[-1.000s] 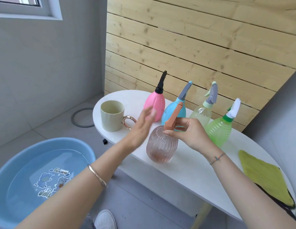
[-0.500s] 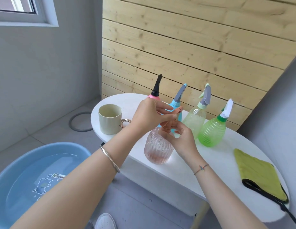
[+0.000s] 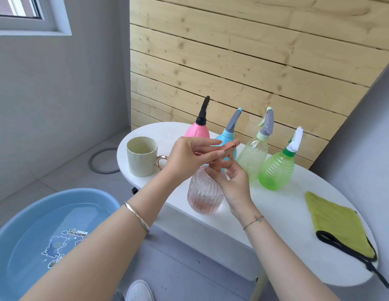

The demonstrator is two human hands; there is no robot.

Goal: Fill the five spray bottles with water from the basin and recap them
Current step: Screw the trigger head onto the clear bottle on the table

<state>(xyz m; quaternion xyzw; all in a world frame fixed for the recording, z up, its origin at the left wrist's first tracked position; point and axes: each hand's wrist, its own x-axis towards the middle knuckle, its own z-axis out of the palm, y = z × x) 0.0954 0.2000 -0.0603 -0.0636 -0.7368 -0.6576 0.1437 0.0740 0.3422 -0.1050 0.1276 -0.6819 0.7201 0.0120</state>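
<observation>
A clear ribbed pink bottle (image 3: 205, 194) stands near the front of the white table (image 3: 276, 213), some water in its bottom. My left hand (image 3: 189, 155) grips its orange spray head (image 3: 229, 147) from above. My right hand (image 3: 234, 181) pinches the orange collar at the bottle's neck. Behind stand a pink bottle with a black sprayer (image 3: 199, 131), a blue bottle (image 3: 227, 135), a pale clear-green bottle (image 3: 253, 157) and a bright green bottle (image 3: 276, 170), all capped. A blue basin (image 3: 37, 242) of water sits on the floor at lower left.
A cream mug with a gold handle (image 3: 142, 156) stands on the table's left end. A green cloth with black trim (image 3: 339, 227) lies on the right end. A wooden plank wall runs behind the table. A white shoe (image 3: 138, 292) shows below.
My left hand came from open in the air onto the orange spray head and now grips it. My right hand slid down to the collar. The camera moved closer and slightly left.
</observation>
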